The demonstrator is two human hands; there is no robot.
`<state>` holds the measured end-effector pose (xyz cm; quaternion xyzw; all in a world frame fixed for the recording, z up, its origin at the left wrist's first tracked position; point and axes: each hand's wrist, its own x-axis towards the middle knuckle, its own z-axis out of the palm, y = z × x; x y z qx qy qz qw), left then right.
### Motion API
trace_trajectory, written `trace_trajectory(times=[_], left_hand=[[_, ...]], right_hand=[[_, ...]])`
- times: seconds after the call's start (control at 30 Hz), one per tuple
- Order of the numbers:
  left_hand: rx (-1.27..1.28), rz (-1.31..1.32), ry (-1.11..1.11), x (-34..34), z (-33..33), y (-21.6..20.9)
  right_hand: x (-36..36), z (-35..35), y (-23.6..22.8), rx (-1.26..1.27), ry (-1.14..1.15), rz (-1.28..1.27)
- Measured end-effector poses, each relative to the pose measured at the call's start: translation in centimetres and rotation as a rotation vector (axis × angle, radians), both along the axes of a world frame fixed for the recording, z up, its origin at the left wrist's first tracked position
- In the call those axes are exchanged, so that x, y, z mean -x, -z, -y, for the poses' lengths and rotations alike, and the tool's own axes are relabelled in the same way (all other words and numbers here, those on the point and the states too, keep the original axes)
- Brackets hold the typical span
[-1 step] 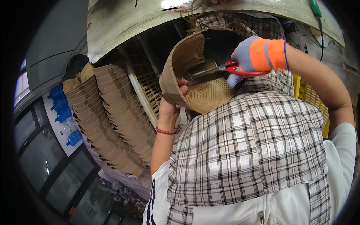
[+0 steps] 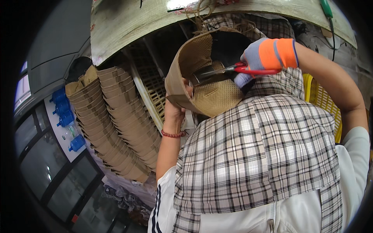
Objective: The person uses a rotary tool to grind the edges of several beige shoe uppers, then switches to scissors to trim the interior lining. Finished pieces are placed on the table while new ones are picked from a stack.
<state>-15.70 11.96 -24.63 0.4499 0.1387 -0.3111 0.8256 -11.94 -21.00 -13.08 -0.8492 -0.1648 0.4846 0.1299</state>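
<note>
A tan woven basket (image 2: 217,95) with a dark lining is tipped so its opening faces me, above my checked apron. My left hand (image 2: 177,105) grips the left side of its wall, with fingertips reaching over inside the rim; a red bead bracelet is on the wrist. In my right hand (image 2: 254,58), in a grey and orange glove, is a pair of scissors (image 2: 258,72) with red handles. The blades point left into the basket, close to my left fingertips. Whatever lies at the blade tips is too small to make out.
Nested stacks of similar baskets (image 2: 126,112) stand on the left. A wooden table (image 2: 128,29) runs across the far side, with a green-handled tool (image 2: 326,8) on it. A yellow plastic crate (image 2: 324,97) is at the right, a pale slatted crate (image 2: 142,93) beyond my left hand.
The scissors have shifted slightly, their blade tips rising a little away from my left fingertips. My left fingers have drawn back slightly at the rim.
</note>
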Motion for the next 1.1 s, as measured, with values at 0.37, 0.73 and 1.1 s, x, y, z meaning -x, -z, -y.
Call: trace_trajectory(times=[0.37,0.73,1.1], left_hand=[[0.096,0.139,-0.178,-4.6,2.4,1.3],[0.085,0.103,-0.131,-5.2,2.1,1.3],[0.092,0.23,-0.095,-4.6,3.4,1.3]], right_hand=[[-4.3,0.6,2.3,-0.294,0.071,-0.482],[-5.5,-1.5,1.0,-0.188,0.087,-0.527],[-0.9,1.9,1.9,-0.289,0.124,-0.493]])
